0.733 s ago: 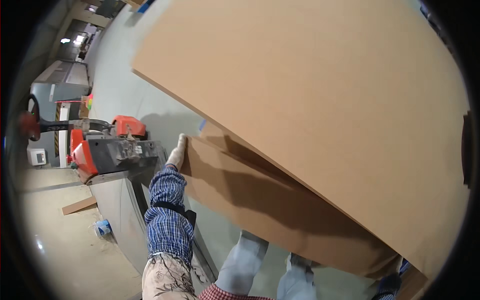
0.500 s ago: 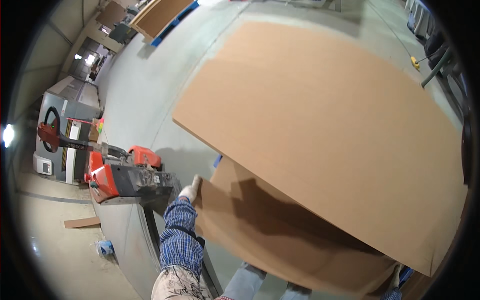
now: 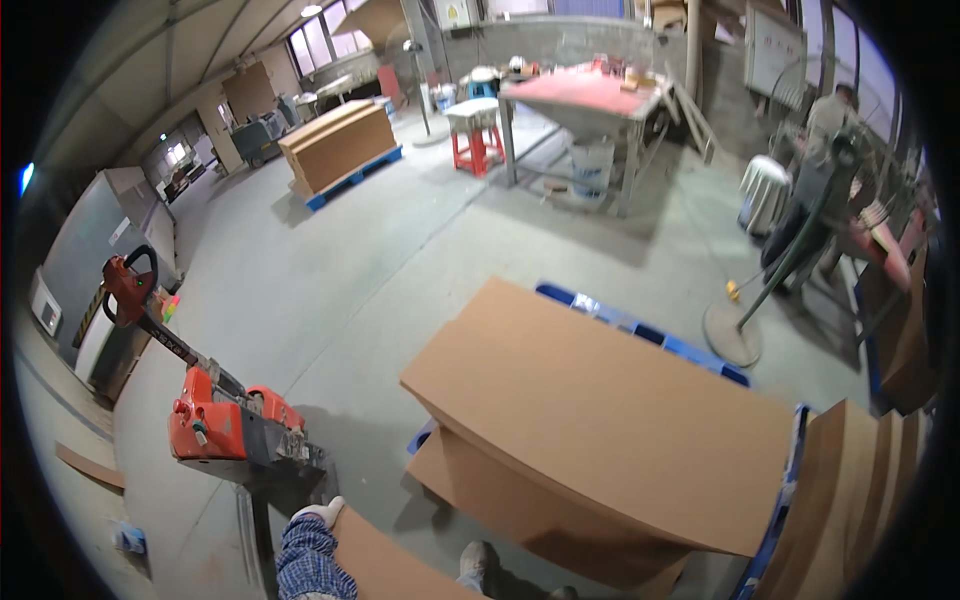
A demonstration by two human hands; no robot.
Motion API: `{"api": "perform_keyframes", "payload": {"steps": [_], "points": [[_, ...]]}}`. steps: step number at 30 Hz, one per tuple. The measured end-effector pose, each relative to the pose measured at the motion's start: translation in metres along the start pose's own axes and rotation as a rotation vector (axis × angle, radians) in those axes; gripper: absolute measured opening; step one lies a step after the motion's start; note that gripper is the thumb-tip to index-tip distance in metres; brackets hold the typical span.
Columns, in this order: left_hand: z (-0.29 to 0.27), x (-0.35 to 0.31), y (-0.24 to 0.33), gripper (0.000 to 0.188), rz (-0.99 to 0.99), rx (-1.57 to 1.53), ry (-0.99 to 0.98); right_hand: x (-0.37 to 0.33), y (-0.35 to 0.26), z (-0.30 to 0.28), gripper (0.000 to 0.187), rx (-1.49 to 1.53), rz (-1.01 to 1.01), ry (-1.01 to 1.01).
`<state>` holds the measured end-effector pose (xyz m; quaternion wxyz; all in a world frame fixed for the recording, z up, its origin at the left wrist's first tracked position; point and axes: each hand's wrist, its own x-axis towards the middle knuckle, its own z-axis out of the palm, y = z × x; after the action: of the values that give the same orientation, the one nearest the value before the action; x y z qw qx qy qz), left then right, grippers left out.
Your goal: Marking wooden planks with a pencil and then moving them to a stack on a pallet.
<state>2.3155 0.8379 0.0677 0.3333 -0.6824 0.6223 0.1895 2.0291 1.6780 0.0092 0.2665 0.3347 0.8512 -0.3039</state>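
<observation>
My left hand [image 3: 322,512], in a pale work glove below a blue checked sleeve, grips the corner of a brown board [image 3: 390,562] at the bottom of the view. Most of that board lies beyond the lower edge. My right hand is out of view. In front of me, large brown boards [image 3: 610,410] lie stacked on a blue pallet [image 3: 650,335]. The top one overhangs a lower board [image 3: 540,505] set askew beneath it. My shoe [image 3: 480,560] shows between the held board and the stack.
A red and grey pallet truck [image 3: 225,420] stands on my left. More boards [image 3: 860,480] stand to the right of the stack. Farther off are a board-laden pallet [image 3: 345,150], a red-topped worktable [image 3: 585,95], a stool [image 3: 475,135], a round-based stand [image 3: 733,335] and another person [image 3: 825,130].
The view has tilted up and out over the room. The board in my left hand has come away from the stack, toward me and down. My right hand has left the view.
</observation>
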Motion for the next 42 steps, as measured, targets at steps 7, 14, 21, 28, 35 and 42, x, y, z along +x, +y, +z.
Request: {"api": "perform_keyframes", "payload": {"steps": [7,14,21,28,35,42], "points": [[-0.047,-0.048,-0.099,0.099,0.160,-0.178,0.100,-0.041,-0.018,-0.090,0.091,0.013,-0.162,-0.033],[-0.076,-0.011,-0.193,0.065,0.367,-0.170,0.283,-0.132,-0.157,-0.110,0.092,0.079,-0.317,-0.043],[-0.142,0.050,-0.252,0.098,0.349,-0.834,0.373,-0.205,-0.193,-0.044,0.089,0.366,-0.529,-0.271],[-0.242,0.159,-0.377,0.089,0.445,-0.901,0.643,-0.253,-0.228,0.120,0.095,0.309,-0.391,-0.245],[-0.304,0.177,-0.363,0.101,0.332,-0.922,0.428,-0.245,-0.266,0.174,0.090,0.359,-0.457,-0.318],[-0.348,0.163,-0.318,0.104,0.204,-0.978,0.400,-0.267,-0.398,0.224,0.088,0.253,-0.427,-0.230]]}}
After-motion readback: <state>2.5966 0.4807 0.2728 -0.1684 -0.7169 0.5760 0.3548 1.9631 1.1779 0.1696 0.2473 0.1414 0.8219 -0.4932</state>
